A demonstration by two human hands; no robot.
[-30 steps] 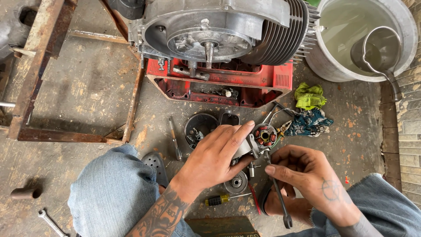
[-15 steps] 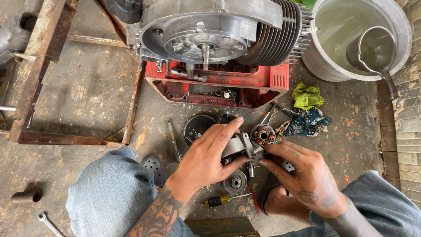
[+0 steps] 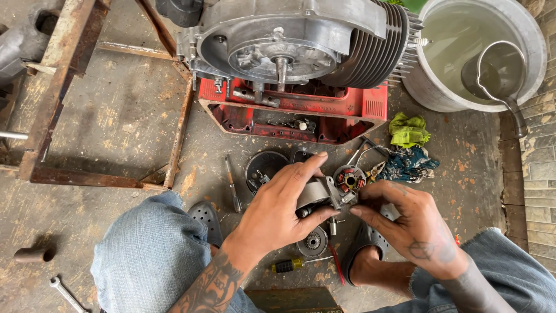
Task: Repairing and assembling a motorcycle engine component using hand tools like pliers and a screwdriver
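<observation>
Centrally, the left hand [image 3: 277, 215] grips a small grey metal part [image 3: 317, 193] above the concrete floor [image 3: 116, 122], fingers wrapped around it, while the right hand [image 3: 412, 223] pinches the part's right end with fingertips closed on it. Behind stand an engine [image 3: 289, 40] on a red base [image 3: 347, 107] and a water-filled metal pot [image 3: 463, 35]; a screwdriver [image 3: 289, 265] lies below the hands.

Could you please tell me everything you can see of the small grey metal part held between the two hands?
The grey metal part looks like a dull cast housing, rounded on its left and ending in a blocky bracket on its right. It is held above the concrete floor. The left hand wraps around it, fingers over the top and thumb beneath, while the right hand touches its right end with its fingertips.
</observation>
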